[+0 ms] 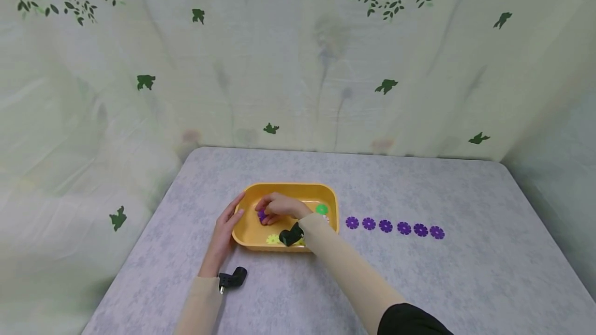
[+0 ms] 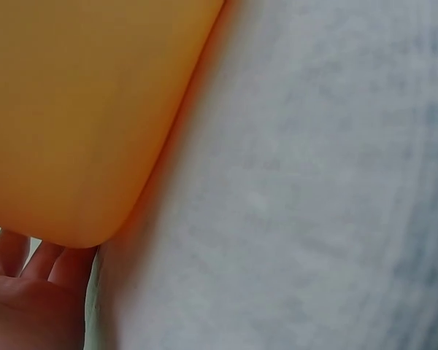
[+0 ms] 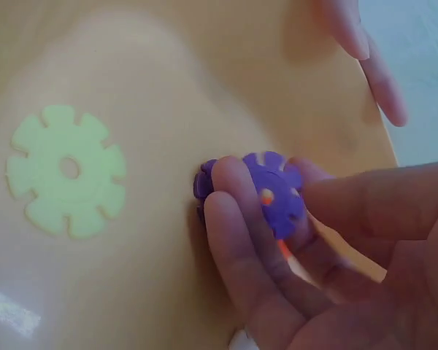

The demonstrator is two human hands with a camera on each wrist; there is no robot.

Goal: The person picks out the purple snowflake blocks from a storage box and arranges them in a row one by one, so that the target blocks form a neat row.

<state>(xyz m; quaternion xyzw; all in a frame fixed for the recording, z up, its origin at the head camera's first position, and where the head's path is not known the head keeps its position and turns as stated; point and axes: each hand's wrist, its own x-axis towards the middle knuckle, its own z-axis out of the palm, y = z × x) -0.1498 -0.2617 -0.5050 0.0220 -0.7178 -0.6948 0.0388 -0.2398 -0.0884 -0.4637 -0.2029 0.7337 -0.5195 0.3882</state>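
My right hand [image 1: 283, 207] reaches into the yellow tray [image 1: 291, 187]. Its thumb and fingers pinch a purple notched flower disc [image 3: 281, 193] with a small centre hole. More purple edge [image 3: 203, 186] shows past the fingertips; I cannot tell whether it is a second disc. At the tray's left side, my left hand [image 1: 224, 234] holds the rim, its thumb over the edge and its fingers along the outer wall. In the left wrist view, the tray's wall hides those fingertips. Inside the tray, a yellow-green disc [image 3: 67, 171] lies flat near the right hand.
Several purple discs [image 1: 385, 226] lie in a row on the grey table [image 1: 447, 283], right of the tray. A green disc [image 1: 322, 209] sits in the tray's right part, with a pale piece partly hidden by the right sleeve. A patterned curtain [image 1: 298, 66] hangs behind the table.
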